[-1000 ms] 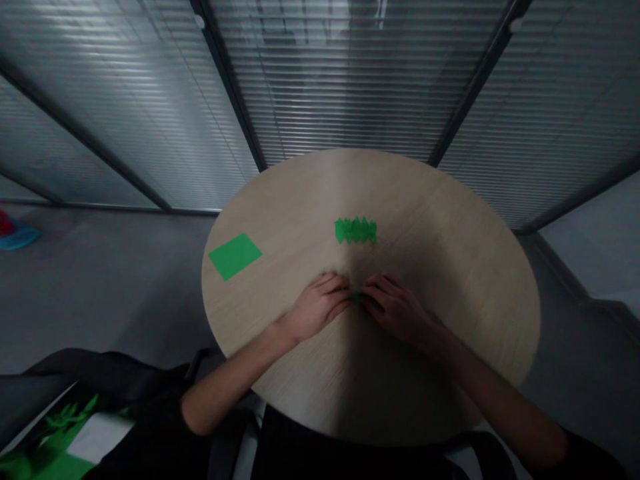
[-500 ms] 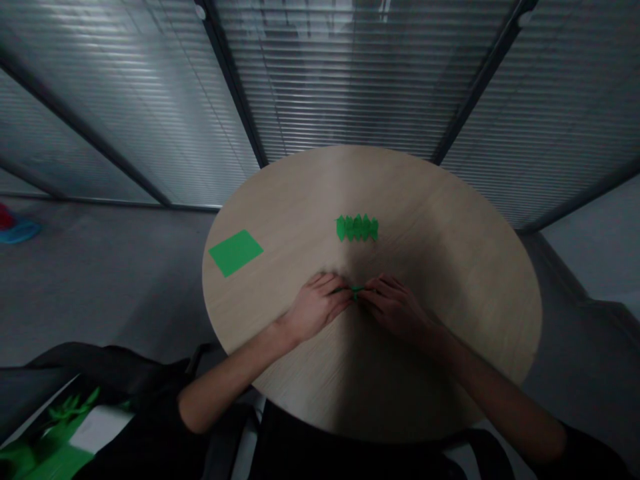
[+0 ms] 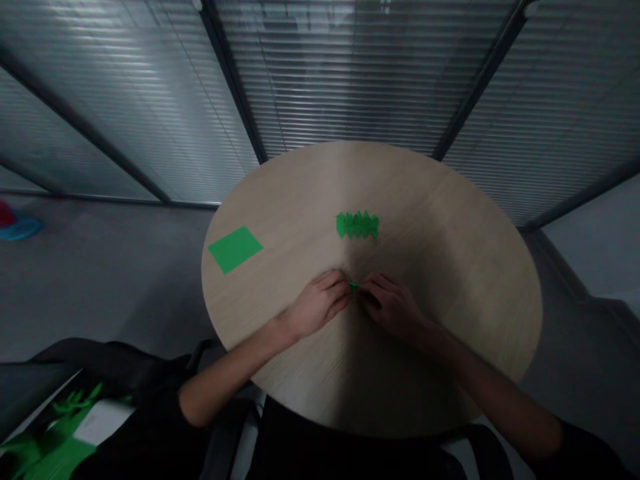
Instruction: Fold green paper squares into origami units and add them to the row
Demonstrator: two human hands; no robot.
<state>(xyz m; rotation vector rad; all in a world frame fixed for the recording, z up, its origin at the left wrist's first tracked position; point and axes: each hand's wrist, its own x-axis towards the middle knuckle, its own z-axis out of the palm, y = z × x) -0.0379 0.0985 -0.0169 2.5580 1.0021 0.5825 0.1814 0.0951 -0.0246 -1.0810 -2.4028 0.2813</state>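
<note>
Left hand [image 3: 320, 304]: fingers curled, pinching small green piece [image 3: 354, 288]
Right hand [image 3: 393, 307]: fingertips closed on its other end
Location: just below frame centre — mostly hidden
Folded green row [image 3: 357, 225]: frame centre
Green sheet [image 3: 235, 250]: centre-left — flat

The right hand [image 3: 396, 309] has changed its grip a little: a dark hollow now shows more plainly between its thumb and curled fingers. The small green paper piece [image 3: 354, 288] between the fingertips, a dim patch a second ago, now shows a thin slanting band along its top. The whole view has tipped slightly, so the far edge of the bench [image 3: 300, 187] sits higher in it.
</note>
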